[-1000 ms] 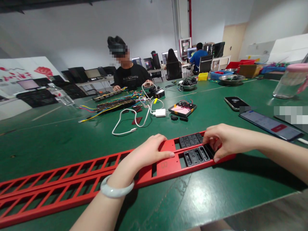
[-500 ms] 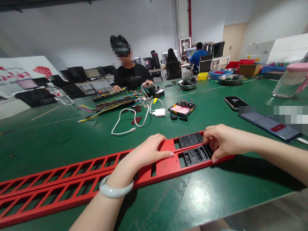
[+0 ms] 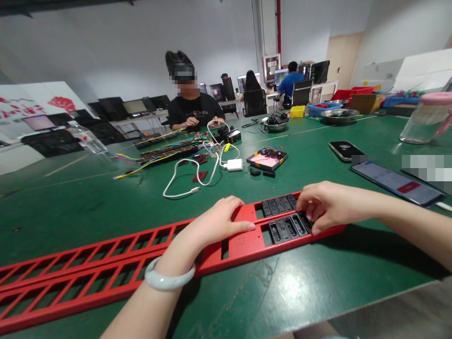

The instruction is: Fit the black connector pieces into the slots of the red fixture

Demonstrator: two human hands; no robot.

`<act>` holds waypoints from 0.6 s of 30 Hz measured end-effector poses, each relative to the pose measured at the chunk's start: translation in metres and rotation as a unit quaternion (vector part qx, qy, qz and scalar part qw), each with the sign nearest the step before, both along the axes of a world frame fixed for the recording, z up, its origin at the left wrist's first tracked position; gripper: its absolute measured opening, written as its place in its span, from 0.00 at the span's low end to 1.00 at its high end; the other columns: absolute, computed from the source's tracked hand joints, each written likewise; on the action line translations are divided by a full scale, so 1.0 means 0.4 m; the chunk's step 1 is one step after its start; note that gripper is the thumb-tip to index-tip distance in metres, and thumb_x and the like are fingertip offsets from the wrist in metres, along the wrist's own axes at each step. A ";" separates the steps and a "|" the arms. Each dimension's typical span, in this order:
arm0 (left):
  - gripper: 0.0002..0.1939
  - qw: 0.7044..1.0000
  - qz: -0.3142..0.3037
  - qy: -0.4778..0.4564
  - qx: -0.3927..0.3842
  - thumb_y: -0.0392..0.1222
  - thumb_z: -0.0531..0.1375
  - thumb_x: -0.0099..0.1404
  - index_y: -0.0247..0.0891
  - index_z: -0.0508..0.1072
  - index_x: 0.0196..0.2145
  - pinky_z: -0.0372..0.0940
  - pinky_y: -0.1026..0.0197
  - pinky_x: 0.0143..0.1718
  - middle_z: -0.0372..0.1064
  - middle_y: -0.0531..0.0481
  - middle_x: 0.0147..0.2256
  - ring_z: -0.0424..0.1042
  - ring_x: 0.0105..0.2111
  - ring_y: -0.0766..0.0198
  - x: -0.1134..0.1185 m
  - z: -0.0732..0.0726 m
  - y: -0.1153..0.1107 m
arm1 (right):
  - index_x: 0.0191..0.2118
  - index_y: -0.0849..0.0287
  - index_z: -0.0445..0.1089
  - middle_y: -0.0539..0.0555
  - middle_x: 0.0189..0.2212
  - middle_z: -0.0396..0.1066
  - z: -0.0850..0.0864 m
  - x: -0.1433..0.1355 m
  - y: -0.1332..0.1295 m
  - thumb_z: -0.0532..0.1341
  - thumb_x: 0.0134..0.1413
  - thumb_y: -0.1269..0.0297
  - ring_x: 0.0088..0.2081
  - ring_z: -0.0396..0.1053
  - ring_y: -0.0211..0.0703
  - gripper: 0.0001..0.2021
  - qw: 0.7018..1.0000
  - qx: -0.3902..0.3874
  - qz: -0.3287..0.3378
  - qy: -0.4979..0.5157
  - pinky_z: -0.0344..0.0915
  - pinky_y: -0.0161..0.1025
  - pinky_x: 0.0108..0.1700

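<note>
A long red slotted frame (image 3: 242, 235) lies slantwise across the green table. My left hand (image 3: 221, 221) lies over its solid plate, marked with a B, with the thumb stretched out on top and the fingers draped at the far edge. At the frame's right end, my right hand (image 3: 323, 207) has its thumb and fingers closed about a black plastic block (image 3: 304, 223) at the end of the near row. Several similar black blocks (image 3: 289, 228) sit side by side in that row. More black blocks (image 3: 278, 205) fill the far row, whose right end my fingers partly cover.
A white charger (image 3: 235, 165) with its cable, a pink-topped pad (image 3: 267, 159) with wires and two small black parts lie beyond the frame. Two phones (image 3: 399, 182) and a pink-lidded jar (image 3: 423, 120) are at right. Across the table, a person sits behind wire bundles (image 3: 169, 153).
The black block under my right hand now shows more of its top, and that hand has shifted very slightly. My left hand stays put. The person opposite has raised one hand.
</note>
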State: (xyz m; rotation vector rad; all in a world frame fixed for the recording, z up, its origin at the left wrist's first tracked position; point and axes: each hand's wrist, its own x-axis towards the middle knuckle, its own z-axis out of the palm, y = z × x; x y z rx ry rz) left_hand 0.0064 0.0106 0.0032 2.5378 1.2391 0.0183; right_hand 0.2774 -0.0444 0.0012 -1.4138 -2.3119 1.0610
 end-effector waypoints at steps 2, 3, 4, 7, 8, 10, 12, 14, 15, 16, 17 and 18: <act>0.27 1.000 -0.001 0.001 0.000 0.61 0.53 0.51 0.40 0.64 0.42 0.56 0.57 0.44 0.62 0.46 0.42 0.62 0.42 0.56 -0.001 0.000 0.000 | 0.35 0.61 0.67 0.53 0.30 0.69 -0.001 -0.001 -0.001 0.64 0.33 0.62 0.30 0.68 0.40 0.18 1.000 -0.001 -0.008 0.001 0.65 0.32 0.29; 0.27 1.000 -0.002 0.001 0.001 0.61 0.53 0.51 0.40 0.64 0.42 0.56 0.57 0.44 0.62 0.46 0.42 0.62 0.42 0.56 -0.001 -0.001 0.000 | 0.35 0.61 0.67 0.53 0.30 0.69 -0.002 -0.002 -0.002 0.64 0.33 0.62 0.30 0.68 0.40 0.17 1.000 0.001 -0.013 0.001 0.65 0.32 0.29; 0.27 1.000 -0.003 0.002 0.001 0.62 0.53 0.51 0.40 0.64 0.42 0.56 0.57 0.44 0.62 0.46 0.42 0.62 0.43 0.56 -0.002 -0.001 0.000 | 0.35 0.61 0.67 0.53 0.30 0.69 -0.004 -0.003 -0.002 0.65 0.33 0.62 0.30 0.68 0.40 0.17 1.000 0.002 -0.017 0.000 0.65 0.32 0.29; 0.27 1.000 -0.006 0.003 0.003 0.62 0.53 0.51 0.40 0.64 0.42 0.57 0.57 0.44 0.62 0.46 0.42 0.62 0.42 0.56 -0.002 -0.002 0.001 | 0.34 0.61 0.67 0.53 0.30 0.69 -0.006 -0.004 -0.003 0.65 0.32 0.62 0.30 0.68 0.40 0.17 1.000 0.003 -0.023 -0.002 0.65 0.32 0.29; 0.27 1.000 -0.006 0.003 0.003 0.62 0.52 0.52 0.40 0.64 0.42 0.57 0.57 0.44 0.62 0.46 0.42 0.62 0.42 0.56 -0.002 -0.002 0.001 | 0.34 0.61 0.67 0.53 0.30 0.68 -0.006 -0.004 -0.002 0.65 0.32 0.61 0.30 0.68 0.40 0.17 1.000 0.004 -0.024 -0.003 0.65 0.32 0.29; 0.27 1.000 -0.004 0.002 0.003 0.62 0.52 0.52 0.40 0.64 0.43 0.57 0.58 0.44 0.62 0.46 0.42 0.62 0.42 0.57 -0.002 -0.002 0.001 | 0.34 0.61 0.67 0.52 0.30 0.68 -0.006 -0.003 -0.001 0.65 0.32 0.61 0.30 0.68 0.40 0.18 1.000 0.008 -0.023 -0.005 0.65 0.32 0.29; 0.27 1.000 -0.005 0.002 0.003 0.62 0.53 0.52 0.40 0.64 0.43 0.57 0.58 0.44 0.62 0.46 0.42 0.62 0.42 0.57 -0.002 -0.002 0.001 | 0.34 0.61 0.67 0.52 0.30 0.66 -0.007 -0.002 0.002 0.65 0.32 0.60 0.30 0.68 0.39 0.18 1.000 0.015 -0.017 -0.006 0.65 0.32 0.29; 0.27 1.000 -0.007 0.003 0.005 0.62 0.52 0.52 0.40 0.64 0.43 0.57 0.57 0.44 0.62 0.46 0.42 0.62 0.42 0.57 -0.002 -0.002 0.002 | 0.33 0.61 0.66 0.52 0.30 0.65 -0.008 -0.001 0.004 0.65 0.32 0.60 0.30 0.67 0.39 0.17 1.000 0.017 -0.008 -0.007 0.65 0.32 0.30; 0.27 1.000 -0.009 0.003 0.005 0.62 0.52 0.52 0.40 0.64 0.42 0.57 0.57 0.44 0.62 0.46 0.42 0.62 0.42 0.57 -0.002 -0.003 0.002 | 0.32 0.62 0.66 0.52 0.30 0.64 -0.008 -0.001 0.004 0.65 0.32 0.59 0.30 0.67 0.39 0.17 1.000 0.016 -0.003 -0.008 0.65 0.32 0.30; 0.27 1.000 -0.010 0.004 0.006 0.62 0.52 0.52 0.40 0.64 0.42 0.57 0.57 0.44 0.62 0.46 0.42 0.62 0.42 0.57 -0.002 -0.003 0.003 | 0.31 0.62 0.66 0.52 0.31 0.64 -0.007 0.000 0.004 0.65 0.32 0.59 0.30 0.67 0.38 0.17 1.000 0.014 0.003 -0.009 0.65 0.32 0.29; 0.28 1.000 -0.010 0.005 0.007 0.62 0.52 0.52 0.40 0.64 0.43 0.57 0.57 0.44 0.62 0.46 0.42 0.62 0.42 0.57 -0.002 -0.004 0.004 | 0.31 0.62 0.65 0.52 0.32 0.63 -0.005 0.001 0.003 0.65 0.33 0.59 0.30 0.67 0.37 0.16 1.000 0.012 0.010 -0.009 0.65 0.31 0.29; 0.28 1.000 -0.010 0.006 0.008 0.62 0.52 0.52 0.40 0.64 0.43 0.57 0.57 0.44 0.62 0.46 0.42 0.62 0.42 0.57 -0.003 -0.004 0.004 | 0.31 0.62 0.65 0.53 0.33 0.62 -0.002 0.003 0.002 0.65 0.34 0.59 0.29 0.67 0.37 0.16 1.000 0.011 0.020 -0.010 0.65 0.31 0.29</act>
